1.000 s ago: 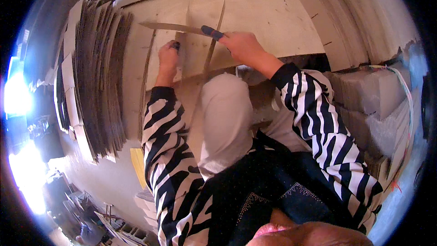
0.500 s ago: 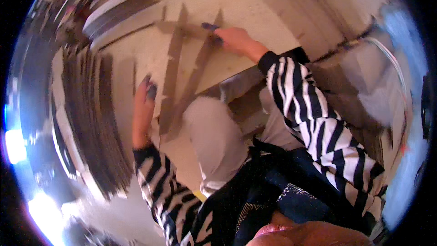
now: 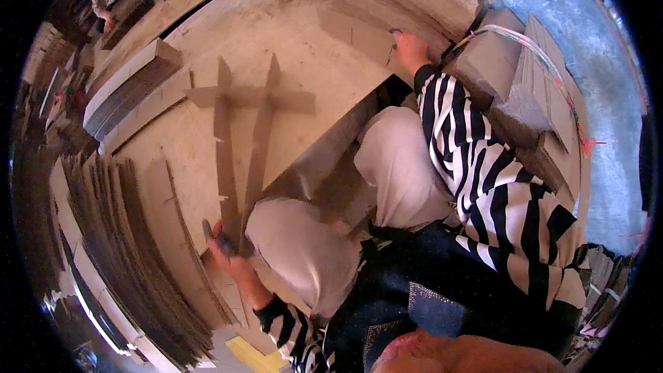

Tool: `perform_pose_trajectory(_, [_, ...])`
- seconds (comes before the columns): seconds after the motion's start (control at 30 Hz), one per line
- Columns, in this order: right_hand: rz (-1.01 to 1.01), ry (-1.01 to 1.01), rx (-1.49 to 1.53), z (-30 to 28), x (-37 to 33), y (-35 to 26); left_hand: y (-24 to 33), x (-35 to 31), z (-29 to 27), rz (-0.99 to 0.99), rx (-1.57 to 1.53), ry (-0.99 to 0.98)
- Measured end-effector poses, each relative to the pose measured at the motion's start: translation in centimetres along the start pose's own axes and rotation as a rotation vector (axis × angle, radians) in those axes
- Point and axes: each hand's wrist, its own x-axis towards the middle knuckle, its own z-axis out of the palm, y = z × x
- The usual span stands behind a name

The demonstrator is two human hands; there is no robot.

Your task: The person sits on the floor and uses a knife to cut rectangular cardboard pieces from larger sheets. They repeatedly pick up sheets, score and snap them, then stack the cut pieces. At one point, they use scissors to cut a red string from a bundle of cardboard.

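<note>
Two long brown cardboard strips (image 3: 226,148) run side by side on the pale board, with a shorter strip (image 3: 293,101) crossing them near their far ends. Dark coverings show on some of my fingertips. At the near end of the long strips is my left hand (image 3: 226,252), thumb and finger apart, with nothing visible between them. Farther right, my right hand (image 3: 412,50) has its fingers closed at the end of a flat cardboard piece (image 3: 356,33); part of its grip is hidden.
Upright cardboard strips (image 3: 135,235) stand packed at my left. A stack of strips (image 3: 131,90) lies at the far left. Cardboard bundles (image 3: 490,62) and a blue surface (image 3: 552,27) are to the right. Another person's hand (image 3: 105,19) shows at the top left.
My right hand has moved right, away from the crossed strips to the cardboard piece. My left hand has come down nearer my knee. The whole view has shifted.
</note>
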Motion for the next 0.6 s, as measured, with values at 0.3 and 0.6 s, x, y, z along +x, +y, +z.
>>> perform_pose_trajectory(0.3, [-0.724, 0.057, 0.696, -12.2, -2.0, -17.5, -0.5, 9.3, 5.0, 0.276, 0.765, -0.050])
perform_pose_trajectory(0.6, [-1.038, -0.194, 0.926, -12.7, -11.4, -28.6, 2.7, 10.9, 5.9, 0.267, 1.116, 0.114])
